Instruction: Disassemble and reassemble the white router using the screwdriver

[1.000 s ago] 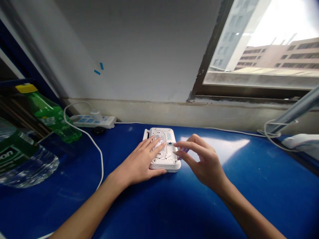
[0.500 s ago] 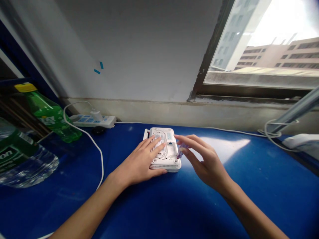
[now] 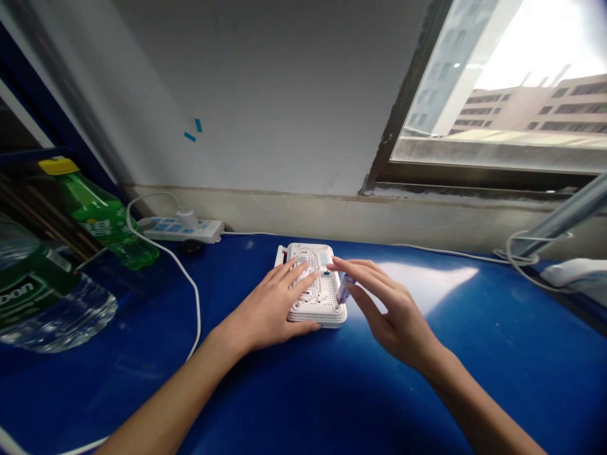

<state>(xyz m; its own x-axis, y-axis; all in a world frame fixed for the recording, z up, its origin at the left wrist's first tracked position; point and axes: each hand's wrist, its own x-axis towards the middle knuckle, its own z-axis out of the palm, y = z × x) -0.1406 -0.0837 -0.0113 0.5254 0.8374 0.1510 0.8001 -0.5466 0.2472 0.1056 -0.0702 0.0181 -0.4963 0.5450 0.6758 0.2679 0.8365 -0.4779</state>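
White router (image 3: 317,309) is lying at lower centre of the frame, left hand (image 3: 268,309) pressing it down with fingers spread, right hand (image 3: 391,318) pinching a purple stick (image 3: 345,289) above its edge; steadying that stick's tip appears to be the step in hand, and placing it looks next.

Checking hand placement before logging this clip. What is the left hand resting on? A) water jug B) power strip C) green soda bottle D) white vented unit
D: the left hand lies with fingers spread on the white vented unit, while the right hand pinches a small purple object.

R hand (image 3: 398,332) has room on blue desk (image 3: 474,373) past router (image 3: 317,313); cable (image 3: 195,303), bottles (image 3: 102,218) block L.
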